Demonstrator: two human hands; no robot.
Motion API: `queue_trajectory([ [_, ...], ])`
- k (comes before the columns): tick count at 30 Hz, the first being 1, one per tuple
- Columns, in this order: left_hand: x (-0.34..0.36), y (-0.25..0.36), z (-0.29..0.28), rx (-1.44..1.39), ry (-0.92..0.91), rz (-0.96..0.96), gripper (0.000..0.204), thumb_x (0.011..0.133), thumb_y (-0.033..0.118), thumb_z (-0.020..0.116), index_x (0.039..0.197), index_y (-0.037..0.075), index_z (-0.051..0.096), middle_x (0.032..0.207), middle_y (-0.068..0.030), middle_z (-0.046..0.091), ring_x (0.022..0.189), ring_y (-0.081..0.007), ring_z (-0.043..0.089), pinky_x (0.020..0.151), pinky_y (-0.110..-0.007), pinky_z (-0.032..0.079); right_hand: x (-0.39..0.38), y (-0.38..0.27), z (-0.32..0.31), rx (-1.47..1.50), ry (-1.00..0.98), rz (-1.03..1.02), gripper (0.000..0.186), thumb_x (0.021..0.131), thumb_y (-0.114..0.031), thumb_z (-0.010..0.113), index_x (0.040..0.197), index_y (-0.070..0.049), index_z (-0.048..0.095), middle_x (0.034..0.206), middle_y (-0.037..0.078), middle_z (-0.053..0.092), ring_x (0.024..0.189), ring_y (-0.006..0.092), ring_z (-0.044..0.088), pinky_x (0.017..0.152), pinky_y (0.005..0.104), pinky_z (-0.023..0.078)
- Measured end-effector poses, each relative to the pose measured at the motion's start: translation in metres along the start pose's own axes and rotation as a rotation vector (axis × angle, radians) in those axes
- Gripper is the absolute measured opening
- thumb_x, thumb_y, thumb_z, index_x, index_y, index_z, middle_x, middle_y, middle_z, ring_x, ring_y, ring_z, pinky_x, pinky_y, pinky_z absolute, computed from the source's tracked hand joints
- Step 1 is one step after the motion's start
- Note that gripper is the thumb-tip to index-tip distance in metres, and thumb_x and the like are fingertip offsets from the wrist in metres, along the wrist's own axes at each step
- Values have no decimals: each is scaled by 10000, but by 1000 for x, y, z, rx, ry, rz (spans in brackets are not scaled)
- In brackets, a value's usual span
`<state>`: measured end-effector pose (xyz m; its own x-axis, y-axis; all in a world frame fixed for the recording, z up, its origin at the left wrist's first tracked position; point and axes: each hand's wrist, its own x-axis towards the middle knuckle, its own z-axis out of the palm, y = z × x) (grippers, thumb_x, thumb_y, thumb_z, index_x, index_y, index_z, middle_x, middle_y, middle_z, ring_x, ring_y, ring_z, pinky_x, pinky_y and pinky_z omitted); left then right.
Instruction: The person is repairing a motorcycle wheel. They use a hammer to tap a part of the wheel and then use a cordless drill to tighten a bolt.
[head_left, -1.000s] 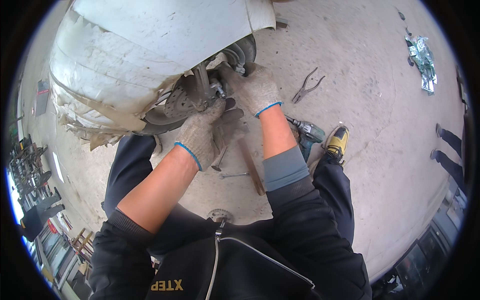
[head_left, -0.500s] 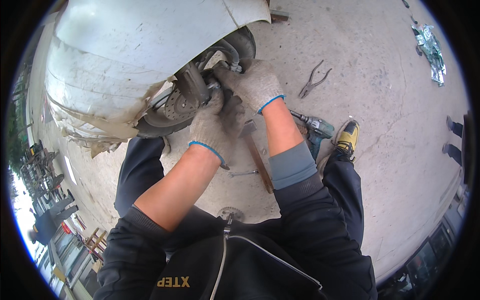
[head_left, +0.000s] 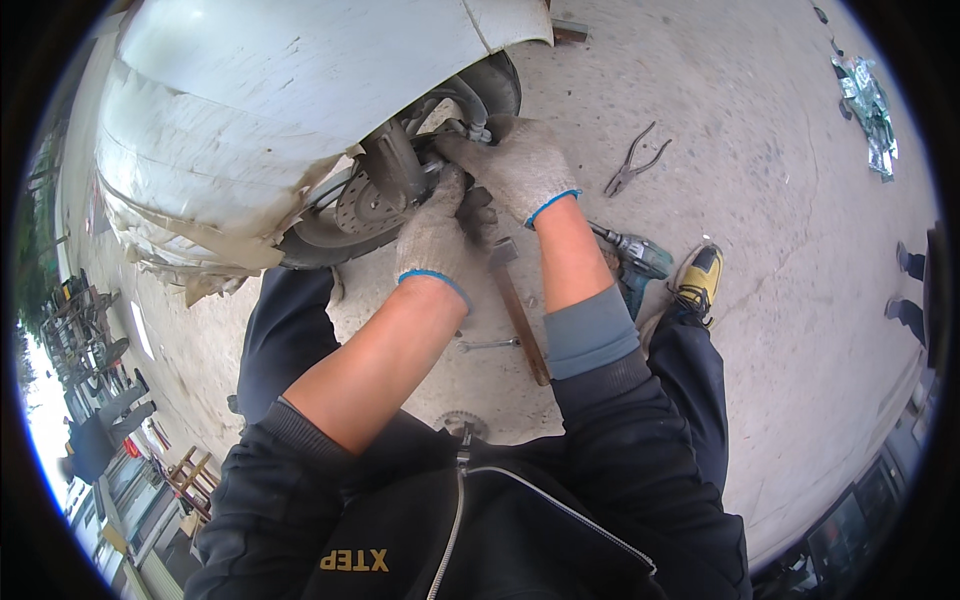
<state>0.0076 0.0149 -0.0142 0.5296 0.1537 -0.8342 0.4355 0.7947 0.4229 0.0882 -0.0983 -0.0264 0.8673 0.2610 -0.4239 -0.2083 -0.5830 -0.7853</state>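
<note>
My left hand (head_left: 435, 220), in a grey knitted glove with blue cuff, is curled at the brake assembly beside the perforated disc (head_left: 362, 210) of a wheel (head_left: 310, 240). My right hand (head_left: 515, 165), gloved alike, has its fingers closed at the metal fittings just above and right of the left one; what both hold is hidden. A grey strut (head_left: 398, 165) stands beside them under a scuffed white body panel (head_left: 220, 100) with torn, peeling lower edge. Below the hands lie a wooden-handled hammer (head_left: 520, 315) and a wrench (head_left: 485, 343); right are a green power tool (head_left: 640, 260) and pliers (head_left: 630, 170).
A toothed metal disc (head_left: 460, 420) lies near my body. My yellow shoe (head_left: 700, 280) is right of the power tool. Crumpled foil (head_left: 870, 115) lies at far right. Another person's legs (head_left: 910, 290) show at the right rim, and a person (head_left: 95, 440) among clutter at lower left.
My left hand has moved up and right, closer to my right hand at the brake assembly. The whole view has shifted slightly, floor items appearing a little further right.
</note>
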Motion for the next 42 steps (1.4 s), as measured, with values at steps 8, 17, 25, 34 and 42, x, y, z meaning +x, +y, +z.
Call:
queue_trajectory([
  [8, -12, 5, 3, -56, -24, -29, 199, 1025, 294, 722, 1164, 170, 651, 990, -31, 671, 828, -159, 593, 725, -307, 519, -2, -2, 0, 121, 70, 37, 562, 861, -556, 782, 1072, -35, 787, 821, 190, 744, 759, 306, 734, 703, 415, 577],
  [17, -20, 6, 14, 3, -5, -52, 214, 1046, 319, 682, 1203, 177, 655, 1018, -10, 692, 844, -148, 612, 736, -283, 531, -3, -2, 4, 95, 193, 7, 589, 837, -557, 794, 979, 14, 779, 748, 189, 732, 679, 286, 727, 641, 388, 575],
  [25, 0, 8, 2, -1, -45, -31, 287, 1042, 183, 680, 1301, 69, 633, 1142, -47, 729, 888, -190, 642, 783, -351, 555, 0, 3, 2, 138, 89, -36, 636, 831, -575, 786, 1070, 15, 776, 850, 217, 758, 793, 284, 755, 740, 415, 594],
  [34, -67, 47, 25, 1064, -138, 539, 317, 1033, 159, 676, 1327, 42, 680, 1125, -82, 747, 906, -162, 709, 759, -285, 574, -12, 6, -5, 276, 96, 58, 675, 772, -577, 798, 1157, -23, 785, 978, 202, 786, 935, 324, 767, 854, 405, 605],
  [42, -55, 70, 133, 2447, -893, 1683, 314, 951, 82, 713, 1265, 74, 708, 1142, -111, 758, 1053, -207, 750, 887, -323, 616, -6, 26, 23, 312, 295, 8, 648, 789, -494, 799, 1288, -84, 739, 1176, 157, 776, 1097, 313, 743, 977, 412, 587],
])
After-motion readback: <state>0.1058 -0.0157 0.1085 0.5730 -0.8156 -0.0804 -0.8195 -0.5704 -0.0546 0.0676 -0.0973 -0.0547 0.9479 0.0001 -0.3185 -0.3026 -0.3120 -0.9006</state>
